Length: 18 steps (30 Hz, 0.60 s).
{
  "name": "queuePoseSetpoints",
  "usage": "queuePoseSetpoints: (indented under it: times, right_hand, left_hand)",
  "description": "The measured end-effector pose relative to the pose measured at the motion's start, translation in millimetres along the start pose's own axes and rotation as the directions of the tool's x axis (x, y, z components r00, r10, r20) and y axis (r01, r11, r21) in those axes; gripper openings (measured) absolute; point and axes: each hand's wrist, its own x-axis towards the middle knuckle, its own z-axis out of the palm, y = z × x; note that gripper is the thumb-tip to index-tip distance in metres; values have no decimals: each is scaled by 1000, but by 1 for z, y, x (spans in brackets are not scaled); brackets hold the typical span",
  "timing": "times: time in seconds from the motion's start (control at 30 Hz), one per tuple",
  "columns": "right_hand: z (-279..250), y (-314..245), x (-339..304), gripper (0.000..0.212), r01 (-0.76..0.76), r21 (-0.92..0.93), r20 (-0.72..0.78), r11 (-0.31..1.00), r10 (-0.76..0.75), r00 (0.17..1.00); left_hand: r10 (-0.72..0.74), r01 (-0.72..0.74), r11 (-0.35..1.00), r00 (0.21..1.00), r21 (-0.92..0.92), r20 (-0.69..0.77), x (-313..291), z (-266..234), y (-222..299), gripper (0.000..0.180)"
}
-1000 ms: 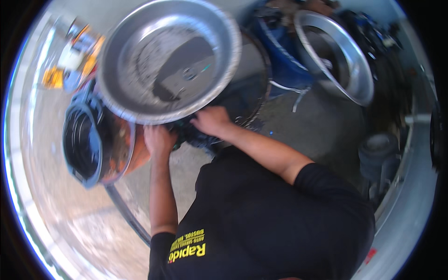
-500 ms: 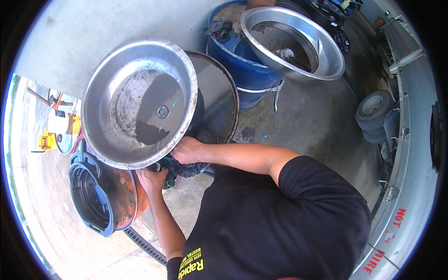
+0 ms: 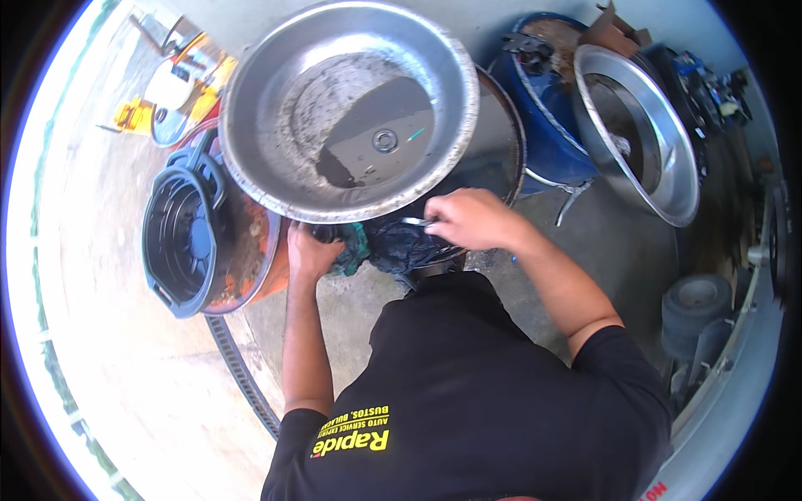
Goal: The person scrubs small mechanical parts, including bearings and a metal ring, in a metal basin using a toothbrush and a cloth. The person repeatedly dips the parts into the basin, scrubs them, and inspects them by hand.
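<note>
A wide metal basin (image 3: pixel 276 179) fills the upper middle, with a dark liquid patch and a ring-shaped part (image 3: pixel 384 140) inside it. Just below its near rim, my left hand (image 3: pixel 309 252) is closed around something dark, mostly hidden by the fingers. Green cloth or plastic (image 3: pixel 351 250) hangs beside it. Farther right, my right hand (image 3: pixel 472 219) pinches a short silver metal piece (image 3: pixel 414 221), whose kind I cannot tell. The piece is above a crumpled black plastic bag (image 3: pixel 399 244), between my hands and under the basin's rim.
A dark drain pan (image 3: pixel 154 242) sits on an orange rusty drum (image 3: pixel 255 242) at left. Behind my right hand is a dark-rimmed drum (image 3: pixel 501 154). A blue drum (image 3: pixel 551 142) and a second metal basin (image 3: pixel 681 167) stand at right, near a tire (image 3: pixel 696 305).
My right hand has come out from under the basin's rim and now shows a silver metal piece. My left hand stays closed near the rim. The whole view has shifted.
</note>
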Motion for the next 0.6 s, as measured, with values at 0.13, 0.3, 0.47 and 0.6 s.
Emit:
queuePoseSetpoints:
  times: [0.13, 0.3, 0.47, 0.6]
  right_hand:
    - [-63, 1, -8, 29, 148, 115, -30, 982, -145, 989]
    - [-91, -8, 75, 25, 48, -119, -218, 992, -73, 973]
    - [-50, 39, 213, 21, -110, -458, -258, 882, -13, 966]
    - [-32, 22, 232, 24, -133, -488, -254, 863, 6, 967]
  left_hand:
    - [-91, 94, 988, 995, -119, 27, -5, -5, -9, 63]
    - [-216, 230, 939, 973, -255, 79, -12, -10, -13, 62]
    - [-270, 330, 788, 944, -519, 191, -7, -6, -25, 64]
    - [-364, 471, 545, 878, -694, 310, -18, -7, -28, 59]
